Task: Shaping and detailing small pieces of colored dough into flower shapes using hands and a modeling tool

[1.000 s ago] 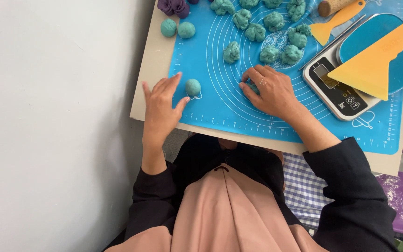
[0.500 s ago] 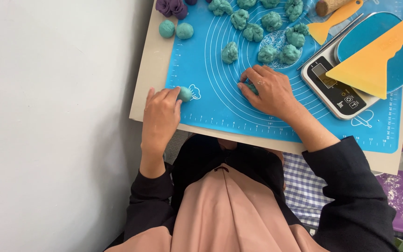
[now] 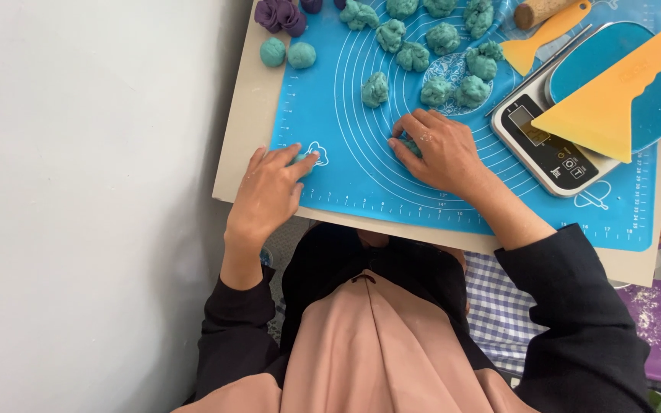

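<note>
- The left hand (image 3: 269, 195) lies palm down at the near left corner of the blue mat (image 3: 346, 164), fingers together and stretched flat over a small teal dough ball (image 3: 302, 157), of which only a sliver shows by the fingertips
- That ball sits on the mat's left edge, at about 9 o'clock from the right hand and well apart from it
- The right hand (image 3: 437, 149) rests palm down near the middle of the mat, fingers curled and cupped over another teal dough piece (image 3: 409, 145), which peeks out between the thumb and forefinger
- At 12 o'clock from the right hand lies a cluster of rough teal lumps (image 3: 422, 46), spread over the far half of the mat; one of them (image 3: 375, 89) sits apart, nearest the hand
- At 12 o'clock from the left hand, two smooth teal balls (image 3: 287, 53) lie side by side at the mat's far left edge, one on the board and one on the mat
- A purple dough piece (image 3: 281, 14) lies just beyond them, at the top of the view
- At 3 o'clock from the right hand stands a kitchen scale (image 3: 548, 149) with a blue tray, and a yellow scraper (image 3: 613, 99) lies across it
- A smaller orange scraper (image 3: 541, 38) lies at 1 o'clock, just beside a wooden roller end (image 3: 537, 9)
- The mat lies on a pale board (image 3: 242, 138)
</note>
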